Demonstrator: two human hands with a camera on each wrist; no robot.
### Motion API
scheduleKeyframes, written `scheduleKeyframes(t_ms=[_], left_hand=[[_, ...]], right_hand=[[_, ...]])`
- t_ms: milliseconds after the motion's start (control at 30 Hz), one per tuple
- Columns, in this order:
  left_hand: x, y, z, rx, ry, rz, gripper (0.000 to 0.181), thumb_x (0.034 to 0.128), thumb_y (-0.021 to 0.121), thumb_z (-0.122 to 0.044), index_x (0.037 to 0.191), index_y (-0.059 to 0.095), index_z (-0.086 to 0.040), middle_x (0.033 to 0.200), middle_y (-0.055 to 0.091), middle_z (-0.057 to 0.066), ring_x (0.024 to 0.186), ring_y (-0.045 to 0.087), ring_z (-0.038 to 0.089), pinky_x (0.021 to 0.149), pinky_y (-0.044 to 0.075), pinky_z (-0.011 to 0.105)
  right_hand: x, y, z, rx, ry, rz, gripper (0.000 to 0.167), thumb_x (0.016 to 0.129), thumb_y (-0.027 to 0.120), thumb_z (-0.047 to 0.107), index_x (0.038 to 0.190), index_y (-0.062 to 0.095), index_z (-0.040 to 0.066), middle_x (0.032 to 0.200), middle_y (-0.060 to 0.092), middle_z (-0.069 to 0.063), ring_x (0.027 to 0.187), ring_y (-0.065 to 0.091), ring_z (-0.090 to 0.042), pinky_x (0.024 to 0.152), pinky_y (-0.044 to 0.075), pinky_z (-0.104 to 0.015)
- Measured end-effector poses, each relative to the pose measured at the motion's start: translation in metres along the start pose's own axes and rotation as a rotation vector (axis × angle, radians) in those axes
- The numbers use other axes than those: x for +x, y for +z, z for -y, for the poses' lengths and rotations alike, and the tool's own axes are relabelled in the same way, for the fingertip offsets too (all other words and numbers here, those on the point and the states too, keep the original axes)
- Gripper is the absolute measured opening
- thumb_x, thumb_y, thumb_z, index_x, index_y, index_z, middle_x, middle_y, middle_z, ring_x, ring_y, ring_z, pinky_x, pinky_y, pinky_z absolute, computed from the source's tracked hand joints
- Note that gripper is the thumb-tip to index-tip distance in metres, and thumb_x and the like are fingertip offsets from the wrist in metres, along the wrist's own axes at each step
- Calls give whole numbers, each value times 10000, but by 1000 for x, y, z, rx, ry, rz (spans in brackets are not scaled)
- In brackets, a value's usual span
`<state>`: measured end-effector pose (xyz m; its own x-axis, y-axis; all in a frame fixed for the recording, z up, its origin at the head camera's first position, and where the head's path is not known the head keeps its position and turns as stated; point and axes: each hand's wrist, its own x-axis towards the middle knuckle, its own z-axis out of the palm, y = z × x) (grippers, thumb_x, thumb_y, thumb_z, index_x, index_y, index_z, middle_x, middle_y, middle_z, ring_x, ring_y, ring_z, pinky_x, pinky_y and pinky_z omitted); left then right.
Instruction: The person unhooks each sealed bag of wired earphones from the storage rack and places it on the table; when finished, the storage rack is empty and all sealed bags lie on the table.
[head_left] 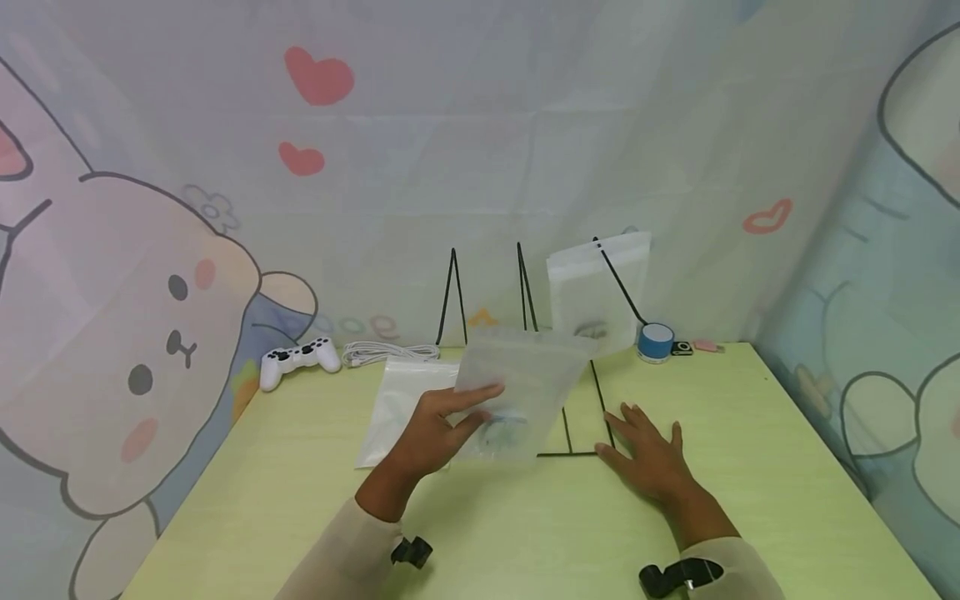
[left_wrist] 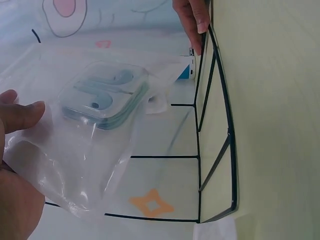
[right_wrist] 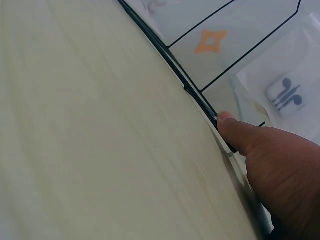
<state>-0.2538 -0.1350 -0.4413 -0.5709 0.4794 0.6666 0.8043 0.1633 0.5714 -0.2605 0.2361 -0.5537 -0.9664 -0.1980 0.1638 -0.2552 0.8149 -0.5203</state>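
Closest in, my right hand (head_left: 647,457) is resting at the front of the black wire rack (head_left: 568,454), fingers spread, thumb pressing the frame. I'm judging that a light, even press is serving best here; shoving could be sliding such thin wire. My left hand (head_left: 441,429) is pinching a frosted bag (head_left: 525,387) by its left side, lifted above the desk (head_left: 517,533) and in front of the prongs. Inside, boxed earphones (left_wrist: 102,95) are sitting low, so I reckon a grip nearer the top edge would be letting that weight hang straighter, with the film staying flatter. Left of it, another bag (head_left: 397,408) is lying flat on the desk. Farther back, two prongs (head_left: 441,308) are standing bare, while a third, at the right, is carrying a hanging bag (head_left: 577,292), a handy guide for level. Beside that, a blue-topped tub (head_left: 656,343) is sitting close to the rack.
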Motion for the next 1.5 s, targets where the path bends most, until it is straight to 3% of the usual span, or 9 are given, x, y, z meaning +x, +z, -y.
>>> scheduleKeyframes(t_ms=[200,333,467,633,700,833,1000,1267,1500], left_hand=[[-4,1,9,26,-37,12,400,977,750,54,1375,739,16,1383,735,231,1331,716,284,1102,592,349],[-4,-2,14,72,-111,37,456,974,773,18,1424,703,18,1448,706,203,1362,689,357,1126,578,368],[-4,-5,21,33,-268,70,570,969,803,-31,1516,646,-50,1561,637,154,1446,621,388,1171,544,448],[-8,-11,37,-104,-473,86,717,938,851,-88,1597,588,-196,1674,544,74,1576,486,341,1253,443,569],[-11,-15,44,-177,-554,74,760,923,869,-101,1608,576,-252,1684,530,77,1523,543,328,1216,492,540],[-18,-25,57,-293,-702,32,834,894,892,-105,1613,555,-359,1677,497,116,1271,681,288,996,636,410],[-23,-36,67,-345,-774,15,899,879,895,-73,1635,519,-382,1720,420,129,1265,667,285,981,638,363],[-32,-54,80,-405,-872,-25,935,875,872,-13,1649,498,-381,1676,476,172,1168,737,273,941,660,399],[-41,-82,94,-445,-906,-51,938,898,836,29,1668,471,-364,1606,507,265,1115,757,261,918,667,392]], right_hand=[[1,0,-2,-5,-2,4,713,1089,583,579,1660,488,162,1777,337,-210,1666,248,-479,1205,-70,-888],[2,-1,-3,-19,-12,-8,708,1086,588,574,1654,497,162,1770,350,-214,1660,262,-482,1201,-48,-893],[1,-2,-2,-13,-9,-11,704,1085,593,567,1653,499,163,1768,354,-217,1657,266,-485,1204,-50,-889],[0,-1,0,1,-1,-2,715,1085,587,584,1654,496,163,1771,348,-215,1662,259,-480,1209,-71,-882],[0,0,0,1,0,-2,718,1081,589,590,1648,504,157,1766,353,-222,1658,265,-487,1205,-65,-888],[0,1,0,-5,0,1,724,1079,589,598,1648,506,159,1766,354,-222,1657,268,-487,1205,-62,-889],[0,0,0,-5,2,4,722,1080,589,593,1651,502,159,1769,351,-218,1661,261,-484,1206,-68,-886],[0,-1,-1,-11,8,4,717,1085,585,587,1654,497,161,1773,344,-213,1665,257,-477,1210,-70,-884],[1,-1,-1,-9,-3,-5,711,1079,597,587,1643,515,163,1763,360,-222,1655,269,-487,1197,-53,-895]])
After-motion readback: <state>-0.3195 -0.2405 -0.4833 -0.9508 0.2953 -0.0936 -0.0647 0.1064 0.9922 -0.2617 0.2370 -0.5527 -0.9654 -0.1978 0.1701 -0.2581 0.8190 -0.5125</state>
